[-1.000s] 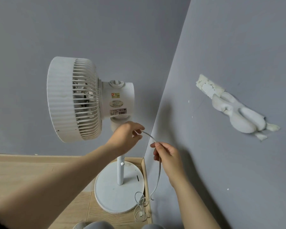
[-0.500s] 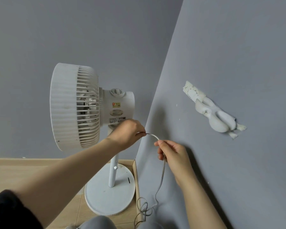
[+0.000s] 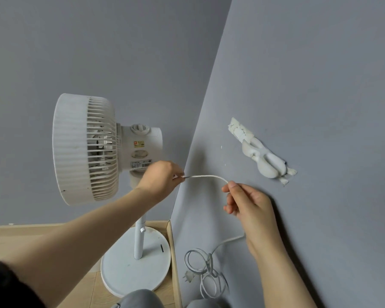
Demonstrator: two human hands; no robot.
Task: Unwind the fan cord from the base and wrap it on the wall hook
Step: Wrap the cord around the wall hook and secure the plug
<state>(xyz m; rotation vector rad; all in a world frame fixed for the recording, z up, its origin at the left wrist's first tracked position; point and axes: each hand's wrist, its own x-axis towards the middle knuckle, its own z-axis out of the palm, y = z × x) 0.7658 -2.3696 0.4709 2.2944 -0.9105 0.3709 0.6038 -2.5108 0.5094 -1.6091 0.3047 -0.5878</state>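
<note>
Nearest: slack cord [image 3: 200,270] is bunching in loose loops low by the right wall, with the plug [image 3: 188,277] sticking out at their left. Cannot tell if the loops are hanging or resting on the floor. The cord is looking fully off the base [image 3: 136,272], which is sitting bare just beside the loops.

One strand is rising to the right hand [image 3: 251,207], fingers curling round it, thumb and forefinger pinching at the top. A short span is arcing across to the left hand [image 3: 162,178], which is pinching it just under the fan head [image 3: 87,150]. This is probably keeping a controlled length between both hands for looping.

The wall hook [image 3: 262,161], taped on the right wall, is sitting near, up-right of the right hand, carrying nothing. Unwinding is seemingly done, wrapping not yet started.
</note>
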